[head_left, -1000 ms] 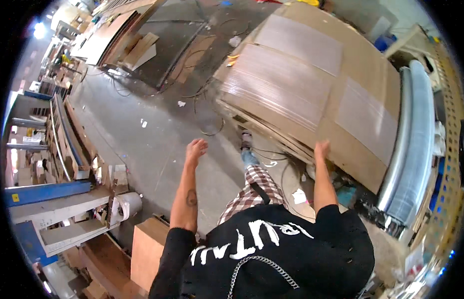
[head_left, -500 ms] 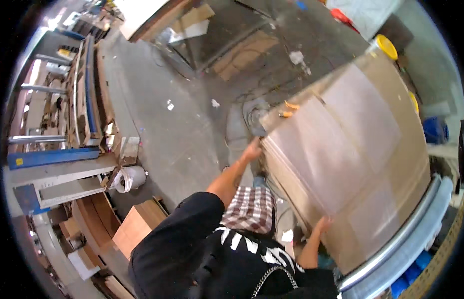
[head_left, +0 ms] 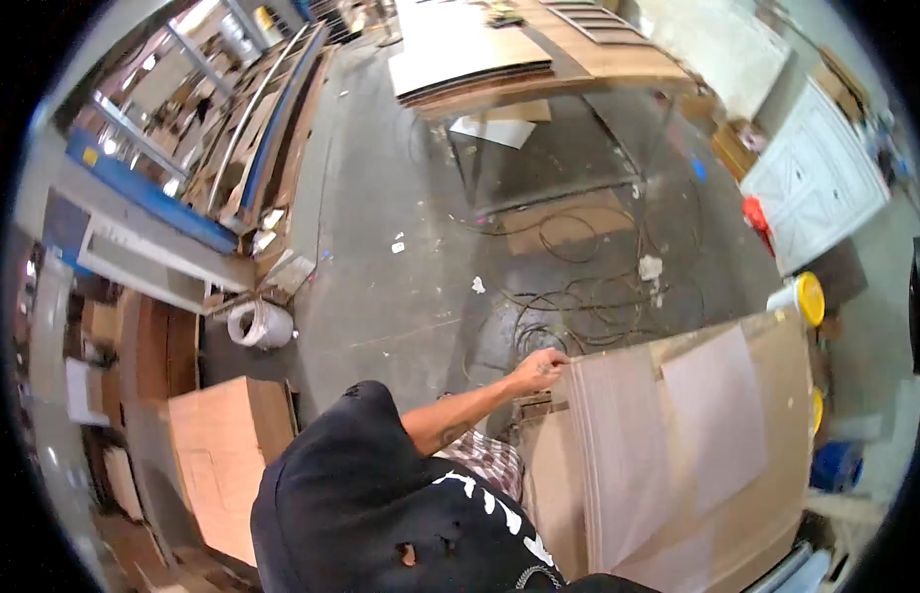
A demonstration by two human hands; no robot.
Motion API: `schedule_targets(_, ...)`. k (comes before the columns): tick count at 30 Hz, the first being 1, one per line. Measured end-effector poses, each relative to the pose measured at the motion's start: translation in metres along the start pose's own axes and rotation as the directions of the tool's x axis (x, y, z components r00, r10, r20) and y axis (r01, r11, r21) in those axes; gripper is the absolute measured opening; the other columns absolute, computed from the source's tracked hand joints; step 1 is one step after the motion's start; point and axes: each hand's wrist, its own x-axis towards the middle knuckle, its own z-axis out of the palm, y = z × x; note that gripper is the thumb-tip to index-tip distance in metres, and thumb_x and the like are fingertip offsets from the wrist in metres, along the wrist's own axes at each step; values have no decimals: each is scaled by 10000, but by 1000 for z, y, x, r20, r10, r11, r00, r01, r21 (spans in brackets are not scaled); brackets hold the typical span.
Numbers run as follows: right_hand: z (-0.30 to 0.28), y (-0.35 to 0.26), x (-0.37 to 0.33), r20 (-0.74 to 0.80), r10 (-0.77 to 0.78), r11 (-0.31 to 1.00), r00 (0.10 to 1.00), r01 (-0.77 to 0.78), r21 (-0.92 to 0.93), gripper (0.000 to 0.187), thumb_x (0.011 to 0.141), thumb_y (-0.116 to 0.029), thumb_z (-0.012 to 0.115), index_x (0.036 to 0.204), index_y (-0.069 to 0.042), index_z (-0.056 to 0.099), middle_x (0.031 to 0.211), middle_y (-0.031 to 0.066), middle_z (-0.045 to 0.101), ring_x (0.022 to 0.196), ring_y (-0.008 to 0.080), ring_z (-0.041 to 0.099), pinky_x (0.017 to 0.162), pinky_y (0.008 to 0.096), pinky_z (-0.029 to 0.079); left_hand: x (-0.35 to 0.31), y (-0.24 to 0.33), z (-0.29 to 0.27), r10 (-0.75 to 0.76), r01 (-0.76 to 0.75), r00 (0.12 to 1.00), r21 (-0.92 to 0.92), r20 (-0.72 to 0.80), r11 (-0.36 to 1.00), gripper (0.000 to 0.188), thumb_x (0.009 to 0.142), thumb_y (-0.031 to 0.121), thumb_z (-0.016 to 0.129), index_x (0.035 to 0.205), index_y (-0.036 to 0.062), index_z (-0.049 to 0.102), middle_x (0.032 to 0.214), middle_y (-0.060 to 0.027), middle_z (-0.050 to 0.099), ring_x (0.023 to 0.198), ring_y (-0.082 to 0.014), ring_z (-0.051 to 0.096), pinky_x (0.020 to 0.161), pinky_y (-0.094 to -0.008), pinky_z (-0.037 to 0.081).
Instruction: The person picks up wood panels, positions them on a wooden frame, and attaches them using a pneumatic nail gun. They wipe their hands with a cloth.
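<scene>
My left hand (head_left: 541, 372) is closed on the far left corner of a tan panel (head_left: 791, 415), its arm stretched forward. Pale, see-through sheets (head_left: 628, 445) lie on this panel, and thin layered edges run down its left side. Another whitish sheet (head_left: 717, 415) lies farther right on the same panel. Below and to the left shows a lower tan board (head_left: 556, 474). I cannot tell how many layers the fingers hold. My right hand is out of view, hidden past the lower edge.
Coiled hoses (head_left: 578, 311) lie on the floor ahead, before a worktable (head_left: 618, 64) with stacked boards (head_left: 470, 69). A white bucket (head_left: 262, 324) and a wooden box (head_left: 218, 455) stand at the left. Yellow-lidded buckets (head_left: 811, 298) and a white door panel (head_left: 816, 183) are at the right.
The view has tilted up toward the worktable. My right hand, earlier on the panel's near edge, has left the view. The lower board now shows left of the panel; the orange cutter no longer shows.
</scene>
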Motion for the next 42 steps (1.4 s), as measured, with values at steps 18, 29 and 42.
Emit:
schedule_targets(18, -93, -324, 60, -568, -332, 712, 753, 595, 373, 453, 919, -241, 551, 1267, 49, 535, 1286, 214, 534, 1107, 330, 563, 952, 428, 463, 128, 66, 91, 379, -181, 918, -729, 115, 660, 552, 892, 106, 550, 1394, 117, 320, 1327, -67, 489, 1300, -177, 427, 1099, -342, 298)
schedule_targets(29, -27, -437, -45, -699, -147, 725, 700, 557, 405, 444, 932, -252, 557, 1259, 48, 542, 1272, 206, 545, 1098, 319, 571, 942, 421, 474, 222, -4, 16, 338, -96, 923, -738, 185, 668, 770, 828, 4, 439, 1551, 114, 199, 1606, -52, 215, 1450, -186, 245, 1149, -326, 258)
schedule_targets(42, -109, -709, -111, -872, -154, 806, 464, 570, 161, 377, 961, -224, 605, 1248, 19, 574, 1223, 159, 595, 1100, 284, 590, 930, 375, 497, 350, -9, -232, 255, 164, 928, -912, 272, 376, 823, 780, -154, 433, 1539, 58, 196, 1594, -96, 219, 1481, -218, 176, 1177, -358, 205)
